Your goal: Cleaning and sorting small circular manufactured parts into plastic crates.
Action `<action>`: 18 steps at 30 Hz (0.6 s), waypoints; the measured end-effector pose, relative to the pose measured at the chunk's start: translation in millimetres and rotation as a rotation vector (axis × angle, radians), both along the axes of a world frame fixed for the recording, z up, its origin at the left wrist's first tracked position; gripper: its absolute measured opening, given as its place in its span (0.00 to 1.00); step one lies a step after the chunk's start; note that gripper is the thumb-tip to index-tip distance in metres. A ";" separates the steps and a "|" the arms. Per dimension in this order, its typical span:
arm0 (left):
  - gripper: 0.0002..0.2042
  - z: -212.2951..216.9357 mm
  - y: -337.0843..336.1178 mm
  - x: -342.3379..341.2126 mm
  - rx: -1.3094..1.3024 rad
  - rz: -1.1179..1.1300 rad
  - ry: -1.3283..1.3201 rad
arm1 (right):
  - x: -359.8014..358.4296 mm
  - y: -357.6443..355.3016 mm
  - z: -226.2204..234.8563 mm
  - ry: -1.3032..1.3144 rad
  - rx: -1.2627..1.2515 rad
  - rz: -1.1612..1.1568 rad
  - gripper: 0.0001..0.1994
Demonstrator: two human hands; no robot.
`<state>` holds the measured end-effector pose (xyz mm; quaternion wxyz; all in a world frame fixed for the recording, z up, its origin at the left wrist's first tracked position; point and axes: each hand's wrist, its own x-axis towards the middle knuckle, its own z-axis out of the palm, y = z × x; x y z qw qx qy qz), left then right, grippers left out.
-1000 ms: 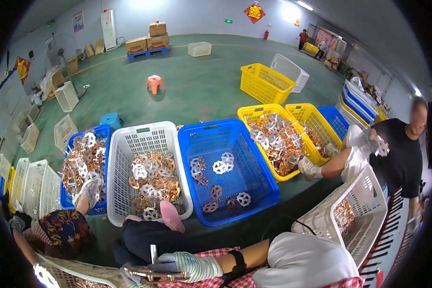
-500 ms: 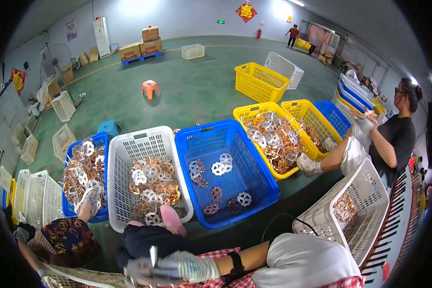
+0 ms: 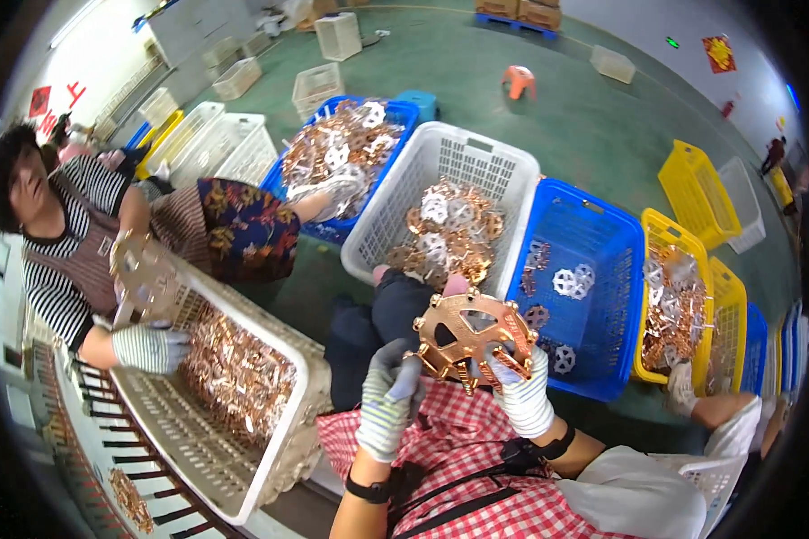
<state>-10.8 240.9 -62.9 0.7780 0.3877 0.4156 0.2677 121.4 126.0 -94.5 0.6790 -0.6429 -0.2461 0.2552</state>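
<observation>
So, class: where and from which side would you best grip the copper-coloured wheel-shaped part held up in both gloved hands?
Grip the copper wheel part by its outer rim, from the two opposite sides, as the left hand and right hand do: it is flat, its middle only thin spokes.

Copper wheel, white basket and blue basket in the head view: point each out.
Copper wheel (image 3: 470, 339), head view, on its hub.
White basket (image 3: 482, 157), head view, on its far wall.
Blue basket (image 3: 571, 229), head view, on its far wall.
</observation>
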 end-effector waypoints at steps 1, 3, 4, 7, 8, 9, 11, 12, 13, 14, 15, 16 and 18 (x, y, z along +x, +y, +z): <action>0.11 2.0 2.2 -1.8 0.016 -0.055 0.023 | -2.8 2.0 -2.3 -0.013 0.062 0.027 0.15; 0.11 -13.6 1.8 -5.4 0.077 -0.065 0.027 | -11.1 0.9 -6.2 0.107 0.147 0.090 0.16; 0.11 -21.5 2.1 -8.2 0.130 -0.092 0.048 | -13.9 -0.1 -7.5 0.219 0.234 0.135 0.16; 0.13 -27.8 3.1 -14.1 0.129 -0.173 0.074 | -14.9 0.4 5.1 0.136 0.215 0.234 0.17; 0.13 -30.8 3.2 -16.7 0.096 -0.159 0.000 | -15.6 1.3 10.4 -0.531 -0.072 0.247 0.18; 0.12 -29.3 2.7 -17.3 0.078 -0.150 -0.008 | -11.8 -6.0 10.5 -0.536 -0.133 0.378 0.15; 0.12 -25.0 4.0 -15.5 0.071 -0.127 0.005 | -18.2 0.9 9.1 -0.494 -0.042 0.214 0.17; 0.13 -24.2 4.8 -16.3 0.076 -0.109 -0.003 | -19.6 0.3 7.4 -0.493 -0.027 0.200 0.17; 0.13 -28.9 4.3 -17.3 0.180 -0.114 0.048 | -36.3 0.3 6.2 0.074 0.089 0.051 0.17; 0.13 -33.5 4.4 -18.7 0.284 -0.122 0.101 | -22.3 -5.5 -1.6 -0.572 -0.050 0.188 0.16; 0.14 -28.3 3.7 -17.4 0.517 -0.099 0.219 | -19.6 -8.4 -3.3 -0.611 -0.024 0.183 0.15; 0.14 -21.6 5.1 -19.6 0.677 -0.097 0.286 | -20.9 -10.2 -3.6 -0.651 0.002 0.176 0.15; 0.12 -5.0 2.8 -21.7 0.489 -0.072 0.186 | -28.3 -7.6 -3.9 -0.589 -0.104 0.068 0.13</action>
